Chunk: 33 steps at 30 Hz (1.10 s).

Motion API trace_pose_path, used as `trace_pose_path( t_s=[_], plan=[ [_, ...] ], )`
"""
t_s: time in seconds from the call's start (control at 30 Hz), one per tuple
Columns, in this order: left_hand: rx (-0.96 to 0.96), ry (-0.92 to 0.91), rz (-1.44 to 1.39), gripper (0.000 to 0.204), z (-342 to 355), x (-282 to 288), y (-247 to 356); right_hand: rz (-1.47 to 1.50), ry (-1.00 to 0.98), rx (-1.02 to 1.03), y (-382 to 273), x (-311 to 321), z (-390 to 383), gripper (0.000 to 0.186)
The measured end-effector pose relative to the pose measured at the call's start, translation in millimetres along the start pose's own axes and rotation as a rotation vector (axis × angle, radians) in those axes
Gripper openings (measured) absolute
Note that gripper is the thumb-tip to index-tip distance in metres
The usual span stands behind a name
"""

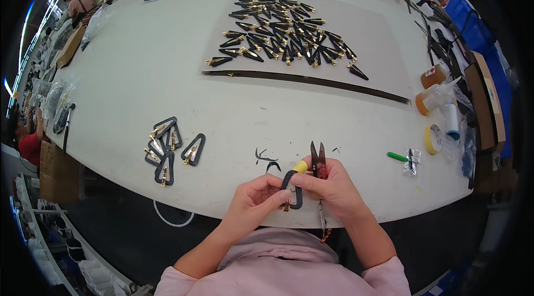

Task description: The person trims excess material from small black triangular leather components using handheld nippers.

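Observation:
Between the fingertips of my left hand is a dark, fabric-covered triangular hair clip with a gold metal clip on it. My right hand is closed round a small pair of scissors, dark blades pointing away from me and some red at the grip. Its thumb and index finger, the latter wrapped in yellow tape, also touch the hair clip's upper end. Dark fabric scraps lie just beyond my hands. To the left, several similar triangular clips lie loosely grouped.
Many slim black and gold clips cover a grey sheet at the far side, behind a long dark strip. On the right are amber bottles, yellow tape and a green-handled tool. Other people work at the left.

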<state>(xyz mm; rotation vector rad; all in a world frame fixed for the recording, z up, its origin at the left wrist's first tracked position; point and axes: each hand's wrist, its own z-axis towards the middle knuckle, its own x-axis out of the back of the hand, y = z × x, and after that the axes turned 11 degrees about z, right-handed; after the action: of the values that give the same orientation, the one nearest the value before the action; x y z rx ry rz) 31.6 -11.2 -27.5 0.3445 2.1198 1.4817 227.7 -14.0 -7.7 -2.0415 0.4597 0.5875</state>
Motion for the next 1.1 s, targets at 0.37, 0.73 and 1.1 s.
trace_pose_path(
  t_s=[0.37,0.73,1.1],
  plan=[
    [-0.09,0.125,0.024,0.016,-2.6,-4.9,5.8,-0.129,0.073,0.072,-2.6,-6.5,-6.5,0.023],
    [-0.099,0.22,0.008,0.014,-1.9,-6.7,16.6,-0.415,-0.013,0.199,28.5,-14.4,-25.9,0.034],
    [-0.094,0.213,0.086,0.016,-2.7,-6.0,10.9,-0.211,0.102,0.294,19.3,-20.4,-14.0,0.017]
  ],
)
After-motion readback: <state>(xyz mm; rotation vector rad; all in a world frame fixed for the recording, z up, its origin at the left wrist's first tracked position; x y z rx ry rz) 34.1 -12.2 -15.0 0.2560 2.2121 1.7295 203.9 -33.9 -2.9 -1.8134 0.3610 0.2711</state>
